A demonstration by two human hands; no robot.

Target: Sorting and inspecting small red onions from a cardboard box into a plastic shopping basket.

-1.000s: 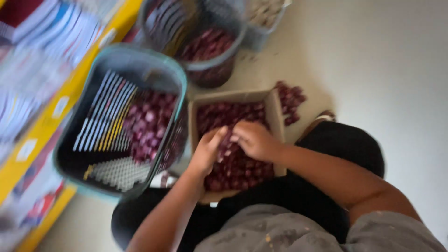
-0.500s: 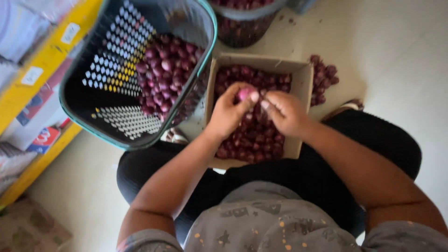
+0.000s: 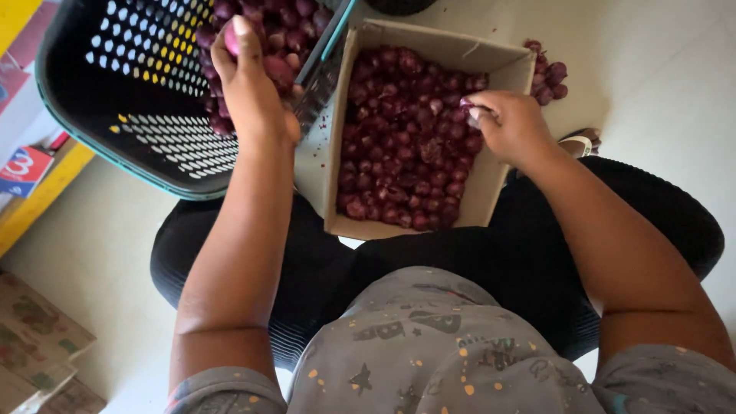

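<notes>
A cardboard box (image 3: 491,184) full of small red onions (image 3: 406,146) rests on my lap. My left hand (image 3: 249,84) reaches into a tilted black basket (image 3: 123,107) with a teal rim, holding one peeled pinkish onion (image 3: 230,40) above the red onions (image 3: 284,23) heaped inside. My right hand (image 3: 510,126) hovers over the box's right side, fingers pinched on a small purple scrap of onion skin (image 3: 469,103).
A few loose onions (image 3: 548,77) lie on the pale floor beyond the box. A yellow shelf edge (image 3: 38,199) runs along the left, and cardboard boxes (image 3: 38,345) sit at the lower left. A sandal (image 3: 579,142) shows beside my right knee.
My hands were together over the box working on one onion. My left hand has moved left into the basket with the onion; my right hand stayed over the box.
</notes>
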